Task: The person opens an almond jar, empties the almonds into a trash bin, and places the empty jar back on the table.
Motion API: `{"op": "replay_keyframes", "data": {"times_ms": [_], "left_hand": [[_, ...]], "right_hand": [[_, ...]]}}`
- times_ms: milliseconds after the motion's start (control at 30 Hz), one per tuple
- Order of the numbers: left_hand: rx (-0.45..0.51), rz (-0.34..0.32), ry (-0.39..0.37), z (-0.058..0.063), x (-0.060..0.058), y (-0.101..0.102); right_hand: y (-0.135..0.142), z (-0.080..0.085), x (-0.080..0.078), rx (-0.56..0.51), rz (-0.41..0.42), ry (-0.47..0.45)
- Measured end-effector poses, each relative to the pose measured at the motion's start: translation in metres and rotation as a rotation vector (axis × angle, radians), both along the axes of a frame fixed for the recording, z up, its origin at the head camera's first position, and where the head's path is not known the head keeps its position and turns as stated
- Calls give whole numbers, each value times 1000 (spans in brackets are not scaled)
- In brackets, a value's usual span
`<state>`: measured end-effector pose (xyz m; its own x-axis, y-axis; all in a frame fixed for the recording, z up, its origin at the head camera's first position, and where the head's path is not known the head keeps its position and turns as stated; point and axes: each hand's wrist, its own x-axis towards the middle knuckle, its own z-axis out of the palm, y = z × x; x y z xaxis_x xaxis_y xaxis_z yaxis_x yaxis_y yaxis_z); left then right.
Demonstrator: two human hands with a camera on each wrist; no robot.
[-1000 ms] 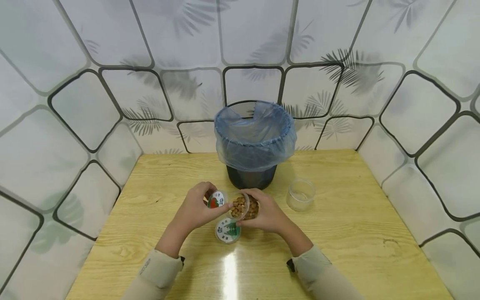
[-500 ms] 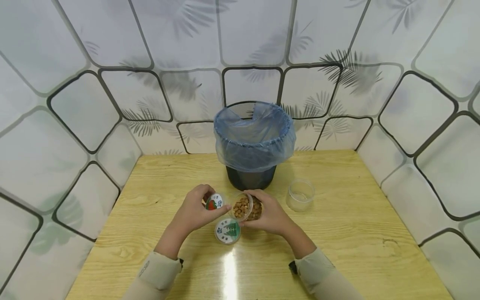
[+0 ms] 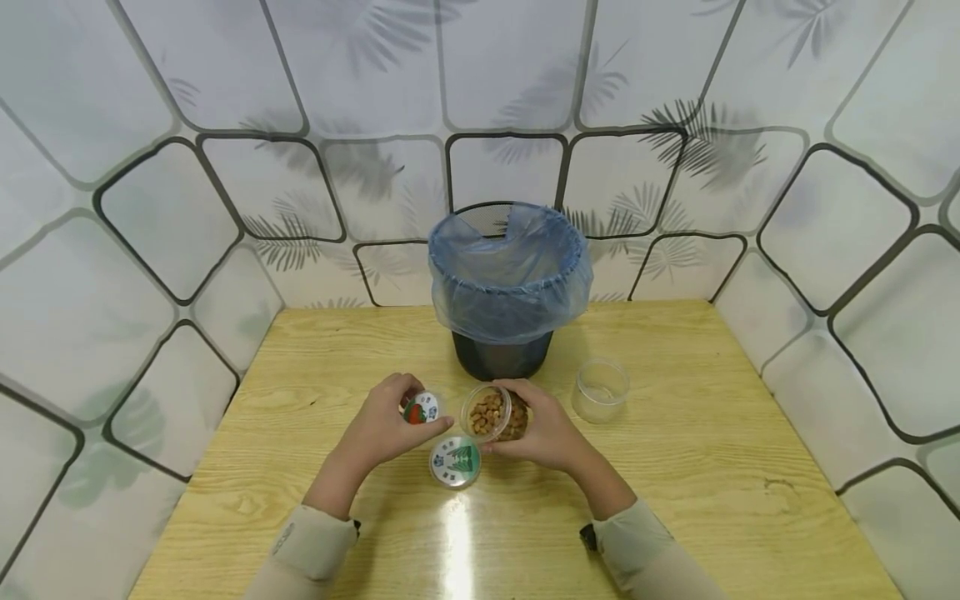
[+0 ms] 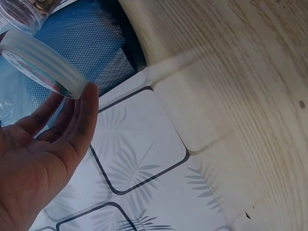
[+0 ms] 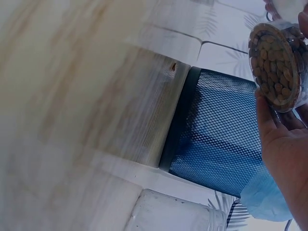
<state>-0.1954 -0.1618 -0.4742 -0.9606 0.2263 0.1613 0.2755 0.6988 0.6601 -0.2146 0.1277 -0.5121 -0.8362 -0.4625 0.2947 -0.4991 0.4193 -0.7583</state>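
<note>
My left hand (image 3: 378, 421) pinches a round plastic lid (image 3: 423, 407) by its edge; a red picture and dark marks show on its white face. In the left wrist view, fingertips support the rim of that lid (image 4: 45, 65). Just to the right, my right hand (image 3: 551, 429) grips a see-through jar (image 3: 487, 413) of small brown nuts, its uncovered mouth tilted toward the left hand. The right wrist view shows the bottom of the jar (image 5: 273, 67), packed with nuts. A second lid (image 3: 455, 462), with a green picture, lies on the table below both hands.
Behind the hands stands a black mesh trash bin (image 3: 501, 357) lined with a blue bag (image 3: 510, 308). A see-through jar (image 3: 601, 390) stands on the wooden table (image 3: 675, 483) right of the bin. Patterned walls (image 3: 502, 175) enclose the back and sides.
The left hand has drawn the red-pictured lid left and slightly nearer, away from the jar's mouth. The right hand has shifted the jar slightly right, widening the gap.
</note>
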Motion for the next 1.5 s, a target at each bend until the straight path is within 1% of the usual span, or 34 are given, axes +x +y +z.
{"op": "replay_keyframes", "data": {"times_ms": [167, 400, 567, 800, 1033, 1233, 1500], "left_hand": [[-31, 4, -17, -3, -1, -4], [-51, 16, -87, -5, 0, -9], [-65, 18, -109, -8, 0, -11], [-93, 10, -108, -8, 1, -13], [-127, 5, -94, -12, -1, -16], [-128, 11, -125, -13, -1, -18], [-179, 18, -156, -14, -1, -20]], "right_hand": [[1, -1, 1, 3, -6, -8], [0, -2, 2, -2, -10, -4], [-1, -2, 2, -6, -7, -6], [-3, -3, 3, -13, 1, -11], [-3, -4, 3, -11, 2, -12], [-3, -4, 2, -15, 8, -11], [-3, -2, 3, -21, 16, -23]]}}
